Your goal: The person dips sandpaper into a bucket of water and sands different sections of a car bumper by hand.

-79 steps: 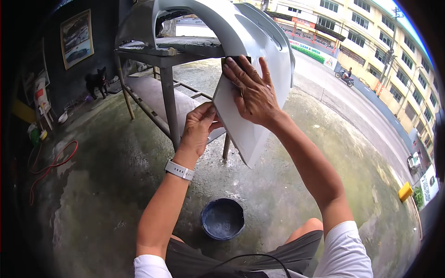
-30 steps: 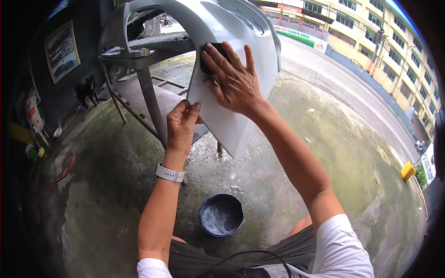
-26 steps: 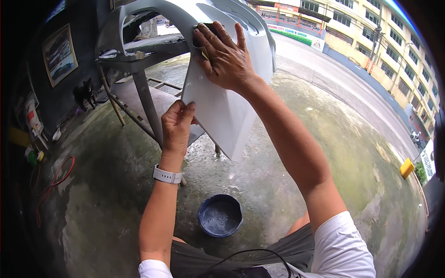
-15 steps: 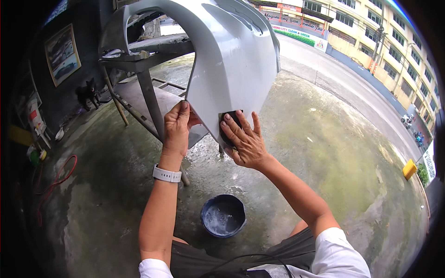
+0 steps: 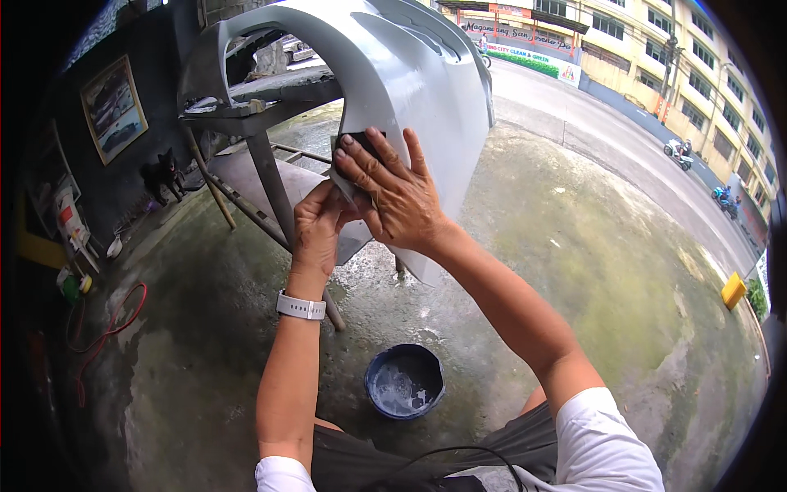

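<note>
A silver-grey car bumper (image 5: 447,156) rests on a metal stand, its lower end hanging toward me. My left hand (image 5: 316,234), with a white watch on the wrist, pinches the bumper's left edge between thumb and fingers. Spread flat over the surface beside it, my right hand (image 5: 402,197) presses a dark sheet of sandpaper (image 5: 359,138) to the bumper near that edge. The fingers cover most of the sheet. Both hands are close together, the right thumb near the left fingertips.
A dark blue bucket (image 5: 404,381) with cloudy water stands on the wet concrete between my knees. The stand's legs (image 5: 270,176) are left of the bumper. A red hose (image 5: 115,332) lies at the left, near a black dog (image 5: 161,176). A road runs behind at the right.
My right hand has slid up and left over the bumper with the sandpaper, from the lower end to the left edge. The left hand still pinches the edge, slightly lower.
</note>
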{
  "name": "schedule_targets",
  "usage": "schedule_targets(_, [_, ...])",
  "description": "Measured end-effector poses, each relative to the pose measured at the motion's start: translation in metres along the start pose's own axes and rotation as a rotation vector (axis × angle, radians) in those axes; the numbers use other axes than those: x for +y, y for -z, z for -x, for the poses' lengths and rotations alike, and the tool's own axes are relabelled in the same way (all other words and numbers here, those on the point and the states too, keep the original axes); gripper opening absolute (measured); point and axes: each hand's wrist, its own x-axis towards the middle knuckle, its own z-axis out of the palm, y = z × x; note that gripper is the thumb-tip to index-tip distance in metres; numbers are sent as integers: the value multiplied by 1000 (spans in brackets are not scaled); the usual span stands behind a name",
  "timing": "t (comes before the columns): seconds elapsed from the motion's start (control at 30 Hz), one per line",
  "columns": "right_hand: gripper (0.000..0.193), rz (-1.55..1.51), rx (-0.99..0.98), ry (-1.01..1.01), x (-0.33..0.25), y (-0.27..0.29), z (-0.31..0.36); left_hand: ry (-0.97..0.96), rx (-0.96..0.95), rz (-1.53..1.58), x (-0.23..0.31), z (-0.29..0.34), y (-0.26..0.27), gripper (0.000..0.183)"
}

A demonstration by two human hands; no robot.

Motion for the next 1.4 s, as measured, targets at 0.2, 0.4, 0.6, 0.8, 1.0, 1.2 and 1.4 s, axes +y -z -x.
schedule_targets(0.2, [71,-5,34,-27,-17,-1,-11,-8,4,46,-2,2,1,22])
schedule_targets(0.4, [72,-30,-199,-31,-36,-7,126,21,-45,-16,5,3,0,16])
schedule_targets(0.6, [73,-83,-152,-177,-32,-7,147,-17,34,-65,-1,2,-16,19])
schedule_targets(0.8, [71,11,36,-120,-5,-5,26,-3,37,-122,8,2,-21,17])
schedule_targets(1.0, [80,-149,-96,-333,-59,-29,197,-59,166,-223,-8,-8,-30,20])
schedule_targets(1.2, [85,-249,-29,-561,-78,-39,208,38,241,-48,-22,14,-49,36])
schedule_targets(1.4, [72,-334,182,-723,13,-51,134,311,167,-109,-66,51,-50,39])
